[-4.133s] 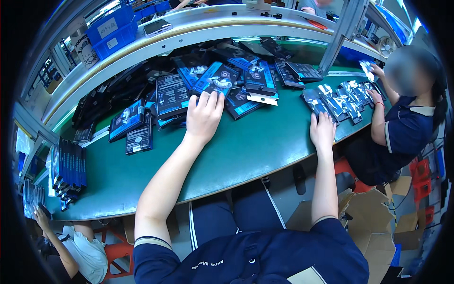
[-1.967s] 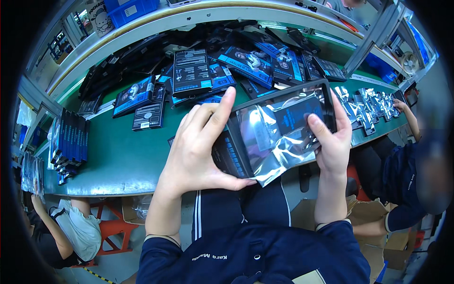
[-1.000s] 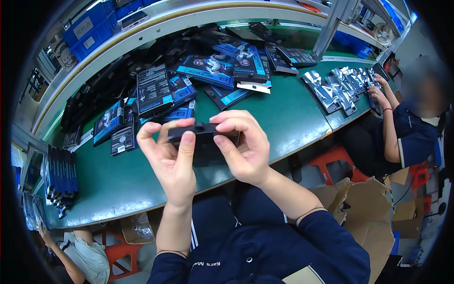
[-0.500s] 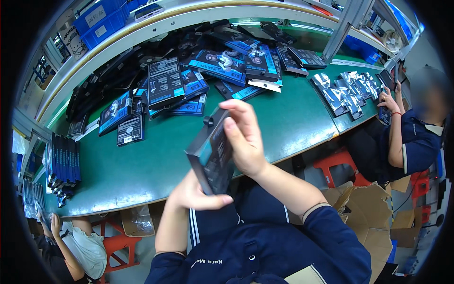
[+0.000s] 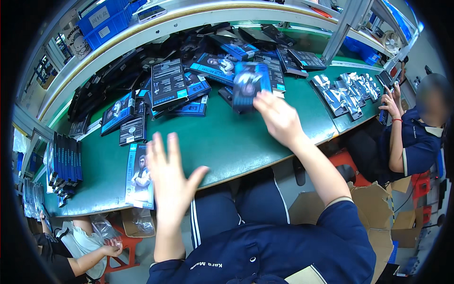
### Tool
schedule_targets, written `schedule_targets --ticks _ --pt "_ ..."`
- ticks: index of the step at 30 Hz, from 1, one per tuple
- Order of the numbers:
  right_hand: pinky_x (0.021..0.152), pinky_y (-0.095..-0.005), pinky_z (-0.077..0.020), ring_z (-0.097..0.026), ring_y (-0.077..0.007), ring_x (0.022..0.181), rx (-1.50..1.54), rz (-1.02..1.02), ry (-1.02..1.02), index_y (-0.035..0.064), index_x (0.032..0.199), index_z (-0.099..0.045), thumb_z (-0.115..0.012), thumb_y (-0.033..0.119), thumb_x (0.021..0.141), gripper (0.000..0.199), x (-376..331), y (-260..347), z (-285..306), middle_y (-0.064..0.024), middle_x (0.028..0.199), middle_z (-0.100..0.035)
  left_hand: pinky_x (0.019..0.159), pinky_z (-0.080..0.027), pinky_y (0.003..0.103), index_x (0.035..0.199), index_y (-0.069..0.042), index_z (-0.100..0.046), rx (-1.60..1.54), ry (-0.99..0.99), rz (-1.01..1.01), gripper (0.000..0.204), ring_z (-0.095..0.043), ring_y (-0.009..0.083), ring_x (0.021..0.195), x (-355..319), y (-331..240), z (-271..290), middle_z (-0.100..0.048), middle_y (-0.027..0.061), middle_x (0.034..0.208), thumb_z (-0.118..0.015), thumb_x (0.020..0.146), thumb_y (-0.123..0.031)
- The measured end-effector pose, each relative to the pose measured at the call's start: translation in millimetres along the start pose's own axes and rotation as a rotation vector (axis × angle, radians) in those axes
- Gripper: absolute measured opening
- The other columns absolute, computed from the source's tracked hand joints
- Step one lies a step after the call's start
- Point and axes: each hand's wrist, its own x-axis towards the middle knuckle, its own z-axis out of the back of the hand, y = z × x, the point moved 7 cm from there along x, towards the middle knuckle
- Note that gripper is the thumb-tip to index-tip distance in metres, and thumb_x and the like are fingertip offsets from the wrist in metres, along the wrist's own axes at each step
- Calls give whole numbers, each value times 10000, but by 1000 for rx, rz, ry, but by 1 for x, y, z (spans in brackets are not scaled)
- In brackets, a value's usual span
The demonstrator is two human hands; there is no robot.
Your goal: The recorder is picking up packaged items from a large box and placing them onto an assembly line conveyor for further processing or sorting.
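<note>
My left hand [image 5: 169,177] is spread, its fingers overlapping the right edge of a flat blue, black and white battery box [image 5: 138,177] that lies face up at the table's front edge. Whether they touch it I cannot tell. Farther right, my right hand [image 5: 283,117] grips the near corner of another blue and black battery box [image 5: 250,85], blurred by motion, in front of the heap. That heap of similar boxes [image 5: 169,83] covers the back of the table, some face up, others showing printed backs.
At the left end of the green table [image 5: 213,146] stands a stack of boxes [image 5: 64,158]. Silvery wrapped packs [image 5: 331,94] lie at the right, near a co-worker's hands [image 5: 391,104]. Another person's arm [image 5: 92,258] shows lower left. An open carton [image 5: 364,213] stands below right.
The box held in both hands now lies at the front left. My left hand has let go and opened; my right hand has reached to the heap and taken another box.
</note>
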Motion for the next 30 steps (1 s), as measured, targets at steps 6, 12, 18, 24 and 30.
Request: schedule_targets --ticks 6,12,18,24,30 --pt "1063 -553 -387 -520 -383 1237 110 70 119 63 1112 -562 -570 -34 655 467 -42 -5 42 -165 1256 -554 1123 -199 618 1470 -197 -406 -102 114 -546 1019 -243 399 1428 8 -81 -36 -274 207 1546 -842 601 -503" --pt "1065 -598 -319 -519 -379 1232 -658 -819 300 18 1165 -624 -526 371 969 416 -140 -173 78 -185 1265 -609 922 -475 416 1246 -101 -583 7 153 -706 557 -611 294 1096 4 -106 -17 -612 145 1232 -767 746 -262" --pt "978 -481 -423 -528 -374 1121 -770 -1085 -58 37 1125 -637 -785 400 767 531 -147 -118 129 -195 1185 -583 784 -522 430 1243 -107 -586 -183 414 -212 469 -663 355 934 51 -50 9 -672 165 1073 -727 800 -172" --pt "504 -258 -567 -680 -173 822 323 -1589 -230 -83 1335 -466 -783 168 799 671 -198 -95 131 -150 1034 -665 1097 -297 533 1379 -220 -525 -140 379 -389 843 -374 485 1318 38 -72 -47 -342 336 1465 -834 636 -471" --pt "432 -168 -437 -625 -58 711 842 -1203 -451 -60 1339 -483 -763 40 808 609 -85 -13 76 -77 1054 -653 1012 -366 491 1360 -133 -523 -151 287 -231 895 -479 385 1129 51 -73 -38 -515 219 1166 -856 571 -394"
